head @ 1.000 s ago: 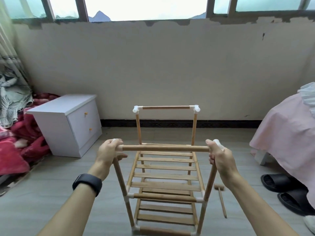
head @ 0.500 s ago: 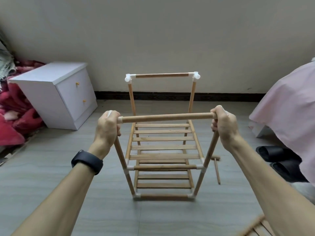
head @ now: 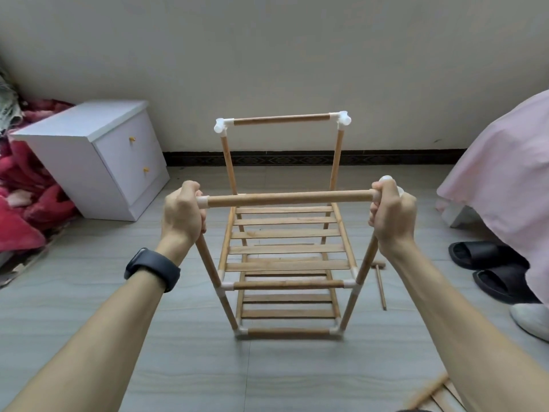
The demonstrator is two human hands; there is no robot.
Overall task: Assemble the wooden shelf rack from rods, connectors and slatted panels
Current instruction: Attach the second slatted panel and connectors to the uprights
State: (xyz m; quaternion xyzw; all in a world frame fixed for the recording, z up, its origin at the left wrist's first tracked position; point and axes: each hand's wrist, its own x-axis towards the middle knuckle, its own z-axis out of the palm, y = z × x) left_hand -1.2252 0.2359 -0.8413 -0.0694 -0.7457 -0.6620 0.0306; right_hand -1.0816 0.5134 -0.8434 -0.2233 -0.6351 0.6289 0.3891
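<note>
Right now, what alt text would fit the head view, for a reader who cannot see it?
The left hand and the right hand grip the ends of the near top rod of a wooden shelf rack standing on a grey floor. A white cabinet stands to its left, black slippers to its right.

Matt wooden rack (head: pixel 285 233), white plastic connectors (head: pixel 221 126), smooth grey floor (head: pixel 89 292).

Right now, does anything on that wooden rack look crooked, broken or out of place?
Nothing looks broken. The rack looks unfinished on top: no side rods join the far top rod to the near top rod, and no slatted panel sits there. A small wooden mallet lies loose on the floor to its right.
</note>
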